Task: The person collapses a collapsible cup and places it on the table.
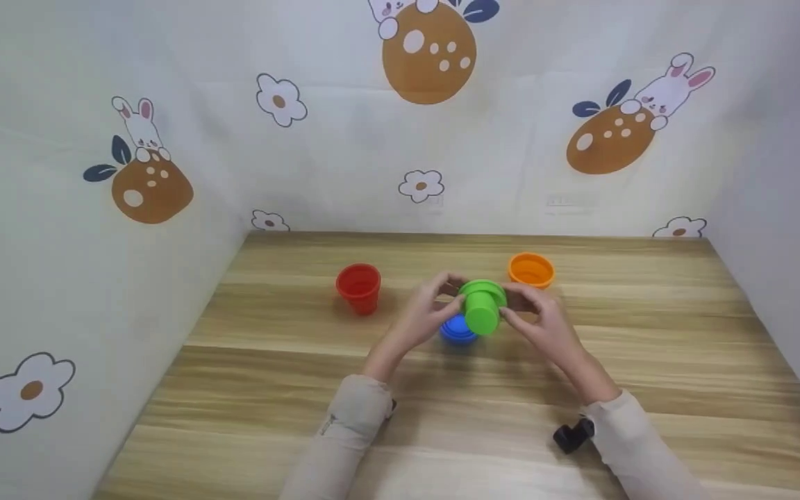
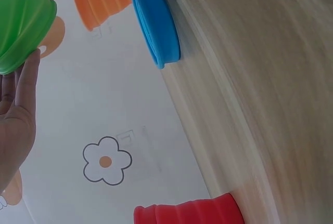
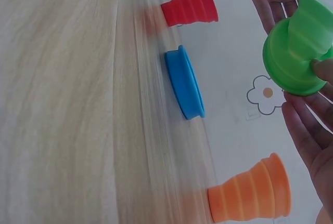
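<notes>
A green collapsible cup [image 1: 482,309] is held up off the table between both hands, its base tilted toward the head camera. My left hand [image 1: 428,314] grips the cup's left side at the wide rim, thumb toward the near side. On the opposite side, my right hand [image 1: 544,325] pinches it with thumb and fingers. The right wrist view shows the green cup [image 3: 301,52] with its narrow part pulled out beyond the broad rim. Below the hands, a blue collapsible cup [image 1: 457,333] lies folded flat on the table, partly covered by the green one in the head view.
At the left stands a red collapsible cup [image 1: 360,288], extended and upright. Behind my right hand is an extended orange cup [image 1: 532,269]. The wooden table [image 1: 268,389] meets printed cloth walls [image 1: 344,153] at the back and sides. A black device [image 1: 572,436] sits at the right wrist.
</notes>
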`<action>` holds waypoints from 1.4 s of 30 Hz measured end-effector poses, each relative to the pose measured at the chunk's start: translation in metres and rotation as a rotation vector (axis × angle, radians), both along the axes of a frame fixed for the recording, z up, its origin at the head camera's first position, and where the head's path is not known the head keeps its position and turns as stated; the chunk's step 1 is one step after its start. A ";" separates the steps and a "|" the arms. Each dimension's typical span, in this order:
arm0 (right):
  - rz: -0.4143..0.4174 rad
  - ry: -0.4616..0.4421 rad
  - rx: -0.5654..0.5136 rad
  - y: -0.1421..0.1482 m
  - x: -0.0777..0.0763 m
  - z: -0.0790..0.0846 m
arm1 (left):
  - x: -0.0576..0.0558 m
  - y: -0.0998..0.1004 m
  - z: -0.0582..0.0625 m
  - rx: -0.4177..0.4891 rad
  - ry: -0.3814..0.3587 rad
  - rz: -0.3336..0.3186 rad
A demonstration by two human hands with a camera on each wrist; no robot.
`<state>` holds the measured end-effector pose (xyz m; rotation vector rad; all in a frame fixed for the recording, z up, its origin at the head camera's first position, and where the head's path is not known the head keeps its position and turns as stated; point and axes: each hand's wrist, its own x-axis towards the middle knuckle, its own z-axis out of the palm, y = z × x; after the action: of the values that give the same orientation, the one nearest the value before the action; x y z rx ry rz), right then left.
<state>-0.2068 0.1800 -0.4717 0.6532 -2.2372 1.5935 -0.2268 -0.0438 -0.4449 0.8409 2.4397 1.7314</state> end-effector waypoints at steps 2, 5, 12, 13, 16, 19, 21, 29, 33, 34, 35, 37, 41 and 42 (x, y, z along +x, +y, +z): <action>-0.005 0.016 0.007 -0.003 0.006 0.008 | 0.000 0.000 -0.001 -0.004 0.006 0.001; -0.007 0.027 0.020 -0.001 0.005 0.006 | 0.000 0.001 -0.001 -0.020 0.011 0.004; -0.046 0.059 0.047 0.005 -0.004 -0.008 | 0.002 0.002 0.002 -0.027 -0.006 -0.008; -0.052 0.065 0.050 0.005 -0.004 -0.008 | 0.002 0.002 0.002 -0.031 -0.007 -0.009; -0.066 0.077 0.056 0.004 -0.003 -0.007 | 0.002 0.002 0.002 -0.047 -0.011 -0.015; -0.064 0.089 0.049 0.004 -0.003 -0.007 | 0.002 0.002 0.002 -0.063 -0.018 -0.026; -0.060 0.103 0.050 0.004 -0.003 -0.007 | 0.002 0.003 0.002 -0.073 -0.021 -0.035; -0.082 0.160 0.105 0.004 -0.003 -0.009 | 0.001 0.005 -0.001 -0.063 0.008 -0.081; -0.077 0.138 0.115 0.004 -0.003 -0.008 | 0.002 0.005 -0.001 -0.074 0.016 -0.081; -0.068 0.120 0.109 0.004 -0.003 -0.008 | 0.002 0.005 -0.001 -0.076 0.009 -0.076; -0.057 0.100 0.097 0.004 -0.003 -0.008 | 0.002 0.004 -0.001 -0.077 0.001 -0.070; -0.031 0.041 0.061 0.003 -0.003 -0.008 | 0.001 0.004 -0.001 -0.070 -0.013 -0.057; 0.031 -0.075 -0.015 0.003 -0.003 -0.007 | 0.001 0.004 0.000 -0.036 -0.044 -0.018; 0.050 -0.107 -0.035 0.003 -0.004 -0.008 | 0.001 0.004 0.000 -0.024 -0.051 -0.003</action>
<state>-0.2104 0.1829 -0.4793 0.6327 -2.2792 1.7259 -0.2259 -0.0394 -0.4451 0.7879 2.4203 1.6971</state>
